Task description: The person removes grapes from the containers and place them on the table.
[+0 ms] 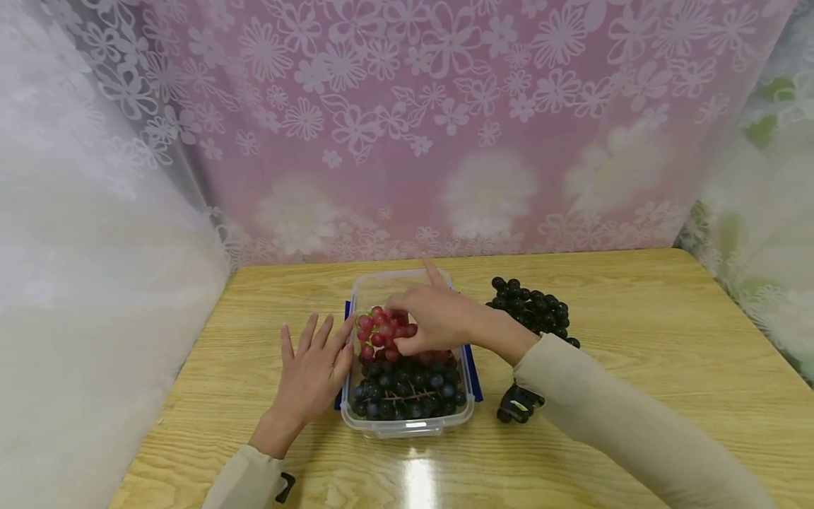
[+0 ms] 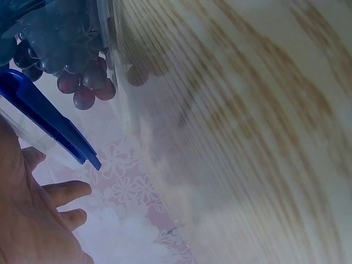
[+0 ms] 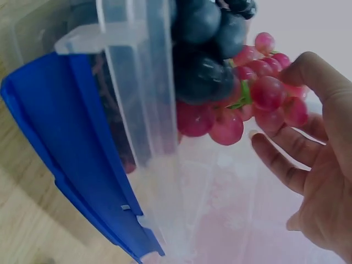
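Note:
A clear plastic container [image 1: 407,426] with blue side clips stands on the table. Dark grapes [image 1: 410,389] fill its near end. My right hand [image 1: 439,318] grips a bunch of red grapes [image 1: 376,329] over the container's middle, thumb and fingers around some of the berries; the right wrist view shows these red grapes [image 3: 268,93] beside the dark ones. More red grapes lie under that hand, partly hidden by it. My left hand [image 1: 314,371] has its fingers spread and rests against the container's left side, next to a blue clip [image 2: 49,118].
Another bunch of black grapes [image 1: 534,305] lies on the wooden table [image 1: 636,367] to the right of the container, partly behind my right forearm. A pink flowered curtain [image 1: 394,141] hangs along the table's back edge.

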### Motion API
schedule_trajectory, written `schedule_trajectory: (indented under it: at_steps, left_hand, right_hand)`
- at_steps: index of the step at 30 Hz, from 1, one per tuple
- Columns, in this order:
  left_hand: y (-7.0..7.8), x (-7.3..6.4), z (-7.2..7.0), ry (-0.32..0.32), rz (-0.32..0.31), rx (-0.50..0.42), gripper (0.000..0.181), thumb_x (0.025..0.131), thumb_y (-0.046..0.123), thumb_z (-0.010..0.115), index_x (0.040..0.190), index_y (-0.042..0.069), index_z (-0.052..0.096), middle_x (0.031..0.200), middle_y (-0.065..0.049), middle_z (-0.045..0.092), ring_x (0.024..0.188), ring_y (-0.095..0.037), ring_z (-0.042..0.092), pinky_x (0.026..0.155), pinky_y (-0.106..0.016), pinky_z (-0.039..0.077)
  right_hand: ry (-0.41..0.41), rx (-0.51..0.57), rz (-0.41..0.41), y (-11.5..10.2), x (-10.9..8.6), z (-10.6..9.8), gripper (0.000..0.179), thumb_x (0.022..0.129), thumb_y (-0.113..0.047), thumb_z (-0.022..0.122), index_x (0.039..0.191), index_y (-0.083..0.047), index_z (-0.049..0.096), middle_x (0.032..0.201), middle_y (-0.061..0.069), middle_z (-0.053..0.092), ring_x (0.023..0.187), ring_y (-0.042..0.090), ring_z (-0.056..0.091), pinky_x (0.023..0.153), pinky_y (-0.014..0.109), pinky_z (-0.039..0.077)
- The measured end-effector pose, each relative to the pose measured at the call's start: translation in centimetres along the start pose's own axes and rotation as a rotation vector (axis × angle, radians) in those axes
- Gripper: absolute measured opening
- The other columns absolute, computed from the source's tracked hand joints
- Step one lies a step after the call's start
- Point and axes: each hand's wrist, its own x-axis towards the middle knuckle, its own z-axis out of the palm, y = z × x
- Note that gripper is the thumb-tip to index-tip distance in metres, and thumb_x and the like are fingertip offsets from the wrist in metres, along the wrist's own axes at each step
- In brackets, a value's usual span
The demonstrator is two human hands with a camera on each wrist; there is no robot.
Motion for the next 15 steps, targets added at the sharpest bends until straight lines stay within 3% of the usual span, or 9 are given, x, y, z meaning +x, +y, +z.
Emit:
schedule_trajectory:
  at_steps: [3,6,10,15]
  left_hand:
    - [0.1,0.0,0.0,-0.007,0.0,-0.005,0.049,0.103,0.043,0.037,0.149,0.029,0.036,0.149,-0.014,0.036,0.143,-0.033,0.013,0.105,-0.063,-0.009]
    - [0.1,0.0,0.1,-0.008,0.0,-0.006,0.049,0.103,0.043,0.036,0.15,0.029,0.035,0.149,-0.014,0.036,0.143,-0.034,0.013,0.105,-0.064,-0.009]
    - [0.0,0.0,0.2,-0.012,-0.002,-0.013,0.049,0.103,0.042,0.037,0.15,0.029,0.034,0.149,-0.015,0.036,0.142,-0.035,0.013,0.105,-0.065,-0.008]
    - [0.0,0.0,0.2,-0.022,-0.002,-0.029,0.05,0.103,0.043,0.035,0.151,0.029,0.032,0.15,-0.014,0.034,0.143,-0.034,0.011,0.105,-0.064,-0.009]
  right_hand:
    - [0.054,0.021,0.016,0.2,-0.6,-0.8,0.03,0.084,-0.035,0.068,0.11,-0.02,0.066,0.092,-0.015,0.063,0.099,0.011,0.059,0.107,0.06,-0.01]
    - [0.107,0.016,0.021,0.6,-1.3,-1.8,0.03,0.084,-0.035,0.068,0.111,-0.02,0.066,0.097,-0.014,0.064,0.102,0.009,0.058,0.106,0.059,-0.014]
    - [0.164,0.017,0.037,1.2,-2.5,-3.3,0.029,0.085,-0.033,0.068,0.111,-0.019,0.066,0.089,-0.017,0.062,0.094,0.005,0.059,0.105,0.054,-0.02]
    - [0.235,0.026,0.106,2.8,-4.6,-4.7,0.031,0.082,-0.029,0.071,0.11,-0.015,0.067,0.084,-0.014,0.064,0.091,0.011,0.061,0.104,0.057,-0.018]
